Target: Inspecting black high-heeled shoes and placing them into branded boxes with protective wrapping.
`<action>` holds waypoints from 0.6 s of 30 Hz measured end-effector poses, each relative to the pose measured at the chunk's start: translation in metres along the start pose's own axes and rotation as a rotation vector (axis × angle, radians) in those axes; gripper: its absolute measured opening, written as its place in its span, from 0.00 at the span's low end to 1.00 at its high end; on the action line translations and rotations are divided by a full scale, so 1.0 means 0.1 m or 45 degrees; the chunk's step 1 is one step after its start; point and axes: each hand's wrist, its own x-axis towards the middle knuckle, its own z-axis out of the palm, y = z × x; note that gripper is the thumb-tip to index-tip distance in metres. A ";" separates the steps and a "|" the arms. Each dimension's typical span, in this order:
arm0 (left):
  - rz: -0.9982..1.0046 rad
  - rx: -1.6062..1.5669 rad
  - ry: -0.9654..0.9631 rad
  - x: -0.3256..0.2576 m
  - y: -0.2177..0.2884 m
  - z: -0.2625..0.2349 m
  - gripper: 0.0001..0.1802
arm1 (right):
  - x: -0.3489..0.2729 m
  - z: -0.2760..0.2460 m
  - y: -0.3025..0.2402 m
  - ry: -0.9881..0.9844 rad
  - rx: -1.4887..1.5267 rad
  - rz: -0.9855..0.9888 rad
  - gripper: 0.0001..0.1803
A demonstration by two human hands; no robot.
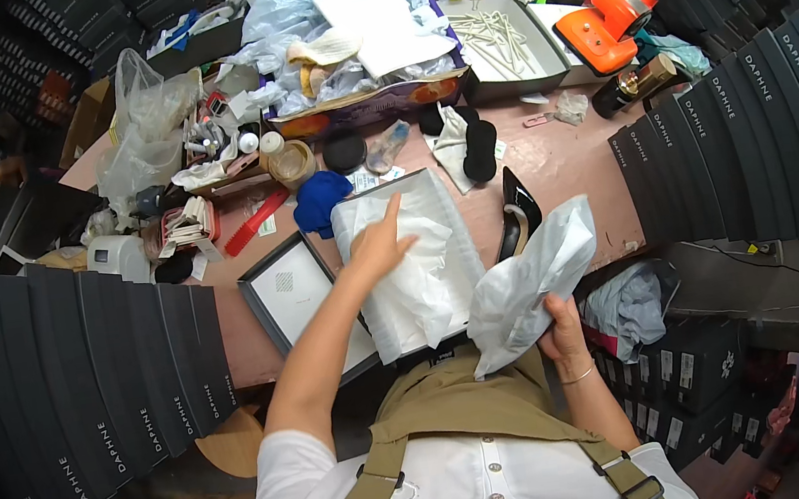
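Blue cloth (321, 204) lies bunched at the far left of my work on the pink counter (607, 212), and nearer to me a shallow grey tray-like lid (289, 294), pale inside, rests just beside the open box (456, 232). The box's long axis runs away from me, its far end leaning slightly left. My left hand (381, 245) is over it, the forearm slanting in from the lower left, index finger stretched forward and thumb spread to the right; that hand is spread rather than closed, above or against the crumpled white tissue paper (425, 291), and I cannot tell which. To the right of the box, on the counter, is a black shoe (519, 205), its long axis running mostly away from me, its near end close behind the white wrap (535, 282). That wrap is in my right hand (563, 327), thumb across its near right edge, wrist below and forearm rising from the lower right. It slants from low near the box up to the far right; I cannot see whether it holds anything. From my right hand the shoe lies forward and slightly left, with the wrap between; from my left hand it lies directly right.
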 end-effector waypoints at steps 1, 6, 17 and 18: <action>0.012 0.238 0.094 0.25 -0.28 0.14 0.20 | 0.06 0.04 -0.04 -0.035 -0.082 -0.025 0.34; 0.007 -0.220 0.427 0.22 -0.12 -0.76 0.15 | 0.35 0.25 0.00 -0.230 -0.307 -0.009 0.29; 0.136 0.520 -0.047 0.61 -0.52 0.00 0.13 | 0.43 0.43 0.33 -0.409 -0.524 0.245 0.29; 0.123 0.421 0.011 0.59 -0.45 -0.01 0.09 | 0.36 0.36 0.19 -0.394 -0.662 0.193 0.29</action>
